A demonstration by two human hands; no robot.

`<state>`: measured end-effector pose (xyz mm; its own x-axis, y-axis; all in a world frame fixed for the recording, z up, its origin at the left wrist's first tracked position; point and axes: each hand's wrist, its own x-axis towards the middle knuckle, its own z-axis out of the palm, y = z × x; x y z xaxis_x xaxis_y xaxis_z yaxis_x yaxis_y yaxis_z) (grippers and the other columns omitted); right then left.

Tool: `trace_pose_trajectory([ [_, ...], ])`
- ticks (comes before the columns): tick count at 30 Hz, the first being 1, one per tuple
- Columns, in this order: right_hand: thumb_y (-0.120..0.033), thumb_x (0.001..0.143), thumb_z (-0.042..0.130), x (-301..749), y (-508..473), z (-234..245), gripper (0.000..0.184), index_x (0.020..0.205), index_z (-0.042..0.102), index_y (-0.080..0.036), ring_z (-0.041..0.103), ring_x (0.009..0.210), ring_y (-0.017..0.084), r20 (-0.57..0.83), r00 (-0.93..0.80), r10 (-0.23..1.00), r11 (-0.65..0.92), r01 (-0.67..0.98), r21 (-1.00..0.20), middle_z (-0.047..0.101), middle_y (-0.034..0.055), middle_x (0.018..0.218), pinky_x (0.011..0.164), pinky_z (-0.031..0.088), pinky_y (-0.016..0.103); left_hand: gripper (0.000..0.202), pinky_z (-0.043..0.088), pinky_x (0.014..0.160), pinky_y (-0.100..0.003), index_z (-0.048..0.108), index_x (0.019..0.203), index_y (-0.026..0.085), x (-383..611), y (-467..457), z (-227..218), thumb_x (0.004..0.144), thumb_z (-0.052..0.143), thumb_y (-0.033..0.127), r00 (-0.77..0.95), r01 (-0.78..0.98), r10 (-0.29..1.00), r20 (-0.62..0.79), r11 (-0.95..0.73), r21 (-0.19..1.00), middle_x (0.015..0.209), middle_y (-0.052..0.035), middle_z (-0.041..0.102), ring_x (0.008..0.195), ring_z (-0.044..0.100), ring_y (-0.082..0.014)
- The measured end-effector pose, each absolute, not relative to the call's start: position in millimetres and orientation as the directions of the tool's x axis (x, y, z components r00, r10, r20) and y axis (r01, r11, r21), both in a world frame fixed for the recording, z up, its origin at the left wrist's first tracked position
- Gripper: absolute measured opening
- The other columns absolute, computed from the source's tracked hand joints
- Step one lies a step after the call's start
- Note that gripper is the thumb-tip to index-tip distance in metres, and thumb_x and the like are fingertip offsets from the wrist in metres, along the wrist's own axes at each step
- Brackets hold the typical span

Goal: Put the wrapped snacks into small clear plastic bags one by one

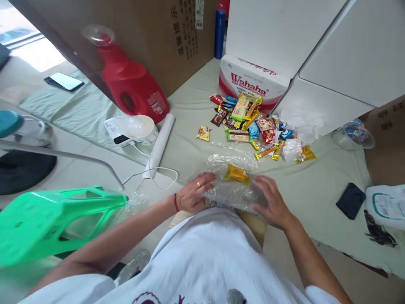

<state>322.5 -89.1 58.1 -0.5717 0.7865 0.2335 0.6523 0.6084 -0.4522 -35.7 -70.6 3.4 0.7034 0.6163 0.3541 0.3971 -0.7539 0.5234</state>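
A sheet of clear plastic film [221,194] lies at the front edge of the cloth-covered surface, close to my body. On it rests a yellow wrapped snack [237,174], between my two hands and touched by neither. My left hand [196,192], with a ring and a red wrist cord, has its fingers bent over the film's left side and seems to pinch its edge. At the film's right side, my right hand [270,200] has thumb and fingers apart, touching the film.
Beyond the film lies a pile of wrapped snacks [240,122] before a Wahaha carton [249,82], with one yellow packet [203,133] apart. Left are a white roll [160,145], a paper tub [147,128], a cable, a red jug [133,80] and a green stool [47,219]. Right lies a dark phone [350,201].
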Motion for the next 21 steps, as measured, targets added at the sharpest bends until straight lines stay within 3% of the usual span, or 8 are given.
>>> trace_pose_trajectory([
  [2,-0.048,0.094,0.068,337.5,-111.8,52.8,0.068,0.153,0.045,-0.022,0.048,0.140,0.033,0.199,-0.685,0.701,0.698,0.602,-0.389,0.055,0.0174,0.146,0.116,0.041,0.060,0.046,0.028,0.127,-0.060,0.062,0.134,0.026,-47.7,-80.7,-0.5,0.089,0.061,0.032,0.788,0.357,0.538,0.300,-0.795,0.491,0.156,-0.0163,0.052,0.153,0.039,-0.0328],
  [4,-0.035,0.097,0.064,343.4,-125.2,41.1,0.046,0.141,0.059,-0.023,0.054,0.135,0.031,0.190,-0.709,0.680,0.723,0.603,-0.336,0.062,0.0154,0.140,0.112,0.045,0.060,0.037,0.024,0.129,-0.060,0.067,0.128,0.033,-52.4,-84.3,-5.0,0.092,0.062,0.027,0.814,0.385,0.531,0.235,-0.797,0.466,0.153,-0.0105,0.056,0.150,0.044,-0.0294],
  [7,-0.024,0.102,0.053,344.3,-121.9,30.6,0.023,0.115,0.072,-0.024,0.065,0.115,0.025,0.213,-0.652,0.727,0.665,0.593,-0.454,0.073,0.0113,0.117,0.097,0.056,0.048,0.025,0.033,0.126,-0.052,0.074,0.111,0.032,-50.4,-78.9,-5.2,0.100,0.054,0.023,0.782,0.405,0.582,0.223,-0.747,0.528,0.135,-0.0067,0.071,0.143,0.053,-0.0229],
  [11,-0.038,0.102,0.052,348.7,-83.7,42.0,0.026,0.100,0.073,-0.023,0.068,0.089,0.021,0.046,-0.489,0.871,0.369,0.588,-0.720,0.075,0.0069,0.095,0.084,0.057,0.037,0.028,0.049,0.111,-0.043,0.075,0.094,0.024,-40.0,-51.5,10.2,0.102,0.050,0.035,0.579,0.393,0.781,0.236,-0.520,0.758,0.105,-0.0102,0.077,0.126,0.062,-0.0243],
  [14,-0.053,0.098,0.052,353.7,-44.9,48.3,0.040,0.098,0.073,-0.020,0.067,0.079,0.020,-0.130,-0.294,0.947,0.097,0.647,-0.756,0.074,0.0057,0.087,0.074,0.054,0.032,0.030,0.052,0.099,-0.040,0.073,0.087,0.022,-27.7,-13.4,19.4,0.097,0.052,0.042,0.348,0.497,0.935,0.064,-0.242,0.834,0.096,-0.0102,0.074,0.104,0.066,-0.0246],
  [16,-0.050,0.095,0.050,355.5,-21.3,49.9,0.040,0.104,0.074,-0.018,0.064,0.073,0.020,-0.213,-0.219,0.952,0.018,0.736,-0.677,0.072,0.0049,0.082,0.070,0.050,0.030,0.025,0.050,0.098,-0.041,0.073,0.088,0.021,-19.6,15.0,21.2,0.090,0.058,0.041,0.200,0.627,0.978,-0.053,-0.087,0.774,0.093,-0.0100,0.072,0.098,0.062,-0.0255],
  [18,-0.040,0.093,0.052,354.9,-2.5,54.8,0.036,0.114,0.072,-0.018,0.064,0.076,0.022,-0.255,-0.165,0.953,0.025,0.878,-0.478,0.073,0.0062,0.084,0.071,0.048,0.031,0.026,0.047,0.101,-0.045,0.073,0.096,0.018,-14.5,37.2,22.9,0.081,0.067,0.039,0.043,0.741,0.997,-0.067,0.013,0.671,0.098,-0.0114,0.069,0.102,0.058,-0.0289],
  [21,-0.029,0.092,0.054,345.7,18.6,70.6,0.037,0.124,0.069,-0.019,0.064,0.096,0.029,-0.136,-0.124,0.983,0.105,0.984,-0.141,0.073,0.0136,0.104,0.078,0.047,0.035,0.034,0.043,0.105,-0.050,0.070,0.109,0.015,-12.2,44.8,33.1,0.079,0.066,0.032,-0.150,0.810,0.979,0.135,0.044,0.585,0.113,-0.0154,0.064,0.113,0.053,-0.0333],
])
